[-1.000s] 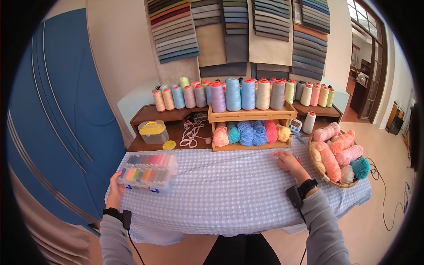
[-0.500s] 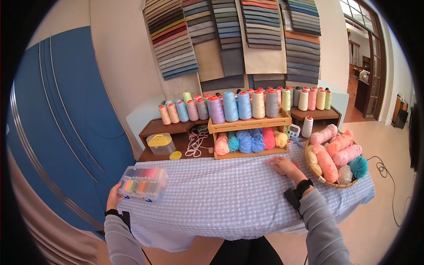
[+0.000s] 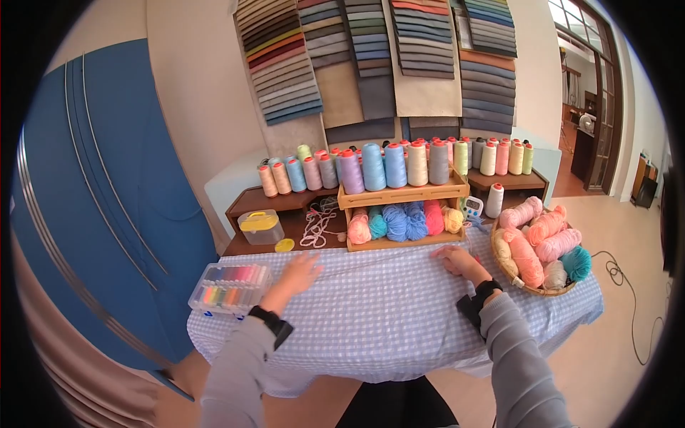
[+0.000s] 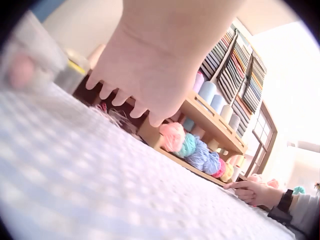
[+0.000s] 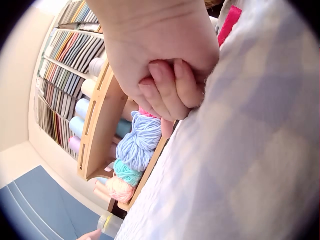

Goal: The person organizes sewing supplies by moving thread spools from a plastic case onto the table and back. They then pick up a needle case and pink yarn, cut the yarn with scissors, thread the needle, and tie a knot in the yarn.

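Note:
My left hand (image 3: 298, 274) is over the left part of the blue-and-white gingham cloth (image 3: 371, 314), fingers spread and holding nothing. Just left of it lies a clear plastic case (image 3: 228, 287) with rows of coloured thread spools. In the left wrist view the palm of my left hand (image 4: 150, 70) faces the camera. My right hand (image 3: 462, 262) rests on the cloth near the yarn shelf, index finger pointing left. Its other fingers (image 5: 167, 87) curl toward the palm in the right wrist view; whether they pinch anything I cannot tell. A thin dark line crosses the cloth toward it.
Behind the cloth stands a wooden shelf (image 3: 399, 194) with thread cones on top and yarn balls below. A wicker basket (image 3: 510, 267) of yarn sits at the right. Back left are a yellow-lidded box (image 3: 261, 227) and tangled cord (image 3: 320, 222). A small timer (image 3: 472, 207) stands nearby.
My left hand has let go of the spool case and moved right over the cloth, its fingers now spread. The right hand has stayed almost in place. The head view has tilted slightly.

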`<state>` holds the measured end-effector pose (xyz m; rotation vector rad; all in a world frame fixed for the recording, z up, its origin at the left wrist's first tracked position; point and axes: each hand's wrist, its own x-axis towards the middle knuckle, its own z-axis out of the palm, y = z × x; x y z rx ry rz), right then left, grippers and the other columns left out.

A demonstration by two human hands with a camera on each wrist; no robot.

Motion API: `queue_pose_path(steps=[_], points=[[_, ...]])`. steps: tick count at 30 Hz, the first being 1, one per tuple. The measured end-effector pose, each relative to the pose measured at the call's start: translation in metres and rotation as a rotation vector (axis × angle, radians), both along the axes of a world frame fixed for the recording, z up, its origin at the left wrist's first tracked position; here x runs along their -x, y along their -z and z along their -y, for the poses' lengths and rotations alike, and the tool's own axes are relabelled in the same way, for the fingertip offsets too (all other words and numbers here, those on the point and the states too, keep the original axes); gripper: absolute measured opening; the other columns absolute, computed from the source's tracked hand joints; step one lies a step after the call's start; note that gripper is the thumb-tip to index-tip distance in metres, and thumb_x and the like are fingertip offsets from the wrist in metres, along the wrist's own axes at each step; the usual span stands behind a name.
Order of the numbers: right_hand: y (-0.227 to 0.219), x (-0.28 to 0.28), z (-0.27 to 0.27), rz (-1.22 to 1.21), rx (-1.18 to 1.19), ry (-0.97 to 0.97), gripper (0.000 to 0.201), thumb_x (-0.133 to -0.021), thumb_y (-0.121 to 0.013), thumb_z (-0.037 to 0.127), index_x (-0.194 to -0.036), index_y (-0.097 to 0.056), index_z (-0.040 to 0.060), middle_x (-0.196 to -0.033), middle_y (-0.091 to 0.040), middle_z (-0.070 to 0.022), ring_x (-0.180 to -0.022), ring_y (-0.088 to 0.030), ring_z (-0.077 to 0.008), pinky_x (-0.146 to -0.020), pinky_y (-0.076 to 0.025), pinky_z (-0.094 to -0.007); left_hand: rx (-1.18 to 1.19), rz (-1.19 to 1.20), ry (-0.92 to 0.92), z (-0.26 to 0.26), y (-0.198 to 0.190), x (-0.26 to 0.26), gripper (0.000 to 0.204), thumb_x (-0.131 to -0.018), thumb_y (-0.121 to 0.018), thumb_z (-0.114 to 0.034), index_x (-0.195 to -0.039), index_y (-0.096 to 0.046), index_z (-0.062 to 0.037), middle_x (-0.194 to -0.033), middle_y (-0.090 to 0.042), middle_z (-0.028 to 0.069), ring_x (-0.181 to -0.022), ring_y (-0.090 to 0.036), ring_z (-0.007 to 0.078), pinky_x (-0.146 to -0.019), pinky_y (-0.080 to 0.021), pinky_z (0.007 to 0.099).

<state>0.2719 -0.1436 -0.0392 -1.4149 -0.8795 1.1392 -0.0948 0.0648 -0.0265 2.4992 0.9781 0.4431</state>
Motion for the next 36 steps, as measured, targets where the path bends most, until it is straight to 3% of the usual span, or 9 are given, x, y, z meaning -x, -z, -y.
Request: queue_pose_path(steps=[1,2,4,8,11,15,20,23,36], points=[[0.005,-0.003,-0.002,-0.002,-0.011,-0.011,0.022,-0.09,-0.041,0.014,-0.098,-0.057,0.002,-0.049,-0.031,0.0074,-0.037,-0.025,-0.0045,-0.033,-0.017,-0.0217,-0.228,-0.23,0.021,-0.003,0.012,-0.019,0.056,-0.089,-0.039,-0.046,-0.135,-0.032,-0.0155,-0.136,-0.034,0.0165,-0.125,-0.031,0.0366,-0.101,-0.026,0.0481],[0.008,-0.004,-0.002,0.011,-0.011,-0.005,0.022,-0.09,-0.041,0.014,-0.098,-0.057,0.002,-0.049,-0.031,0.0074,-0.037,-0.025,-0.0045,-0.033,-0.017,-0.0217,-0.228,-0.217,0.025,0.002,0.013,-0.034,0.056,-0.089,-0.039,-0.046,-0.135,-0.032,-0.0155,-0.136,-0.034,0.0165,-0.125,-0.031,0.0366,-0.101,-0.026,0.0481],[0.009,-0.005,-0.004,0.002,-0.002,-0.021,0.022,-0.09,-0.04,0.014,-0.097,-0.057,0.0017,-0.049,-0.031,0.0076,-0.037,-0.025,-0.0043,-0.033,-0.017,-0.0215,0.061,-0.268,-0.069,0.006,0.011,-0.057,0.064,-0.084,-0.036,-0.058,-0.139,-0.023,-0.0257,-0.146,-0.012,0.0133,-0.132,-0.014,0.0394,-0.103,-0.017,0.053],[0.003,-0.002,-0.002,0.031,0.026,-0.021,0.021,-0.088,-0.042,0.013,-0.095,-0.058,0.0021,-0.048,-0.032,0.0067,-0.036,-0.027,-0.0052,-0.033,-0.017,-0.0227,0.083,-0.474,-0.124,0.015,-0.002,-0.068,0.084,-0.071,-0.044,-0.072,-0.139,-0.018,-0.0303,-0.147,-0.003,0.0098,-0.133,0.0,0.0412,-0.098,-0.01,0.0656],[0.008,-0.006,-0.009,0.05,0.035,-0.024,0.021,-0.088,-0.042,0.013,-0.095,-0.058,0.002,-0.048,-0.033,0.0061,-0.036,-0.027,-0.0055,-0.033,-0.017,-0.0231,0.141,-0.49,-0.11,-0.011,0.016,-0.075,0.098,-0.061,-0.05,-0.078,-0.14,-0.015,-0.0314,-0.148,0.0,0.0086,-0.133,0.005,0.0413,-0.095,-0.008,0.0692],[0.003,-0.001,-0.007,0.128,0.09,-0.006,0.023,-0.089,-0.04,0.015,-0.096,-0.057,0.0009,-0.049,-0.035,0.0043,-0.037,-0.029,-0.006,-0.033,-0.02,-0.0227,0.215,-0.548,-0.124,-0.023,0.014,-0.083,0.11,-0.052,-0.055,-0.08,-0.14,-0.011,-0.0315,-0.148,0.002,0.0078,-0.132,0.006,0.0415,-0.095,-0.008,0.0694],[0.007,0.006,-0.004,0.229,0.078,0.137,0.022,-0.088,-0.04,0.015,-0.096,-0.057,0.0024,-0.048,-0.037,0.0029,-0.036,-0.03,-0.007,-0.033,-0.021,-0.023,0.206,-0.539,-0.099,-0.019,0.011,-0.081,0.111,-0.051,-0.056,-0.08,-0.14,-0.012,-0.0299,-0.147,0.001,0.0104,-0.132,0.007,0.0426,-0.096,-0.008,0.0684],[0.006,0.009,-0.002,0.327,0.067,0.158,0.021,-0.087,-0.042,0.014,-0.093,-0.059,0.0022,-0.05,-0.039,0.0011,-0.04,-0.037,-0.0093,-0.035,-0.027,-0.0242,0.196,-0.491,-0.1,-0.014,0.007,-0.076,0.112,-0.051,-0.058,-0.079,-0.14,-0.014,-0.0283,-0.147,0.0,0.012,-0.132,0.007,0.0434,-0.096,-0.008,0.0681],[0.003,0.005,0.002,0.059,-0.05,0.07,0.022,-0.088,-0.038,0.01,-0.096,-0.057,0.0021,-0.05,-0.034,0.008,-0.038,-0.027,-0.0043,-0.035,-0.019,-0.0211,0.213,-0.472,-0.075,-0.023,0.012,-0.078,0.116,-0.049,-0.062,-0.077,-0.141,-0.011,-0.0261,-0.147,0.003,0.0125,-0.132,0.009,0.0427,-0.094,-0.005,0.0704]])
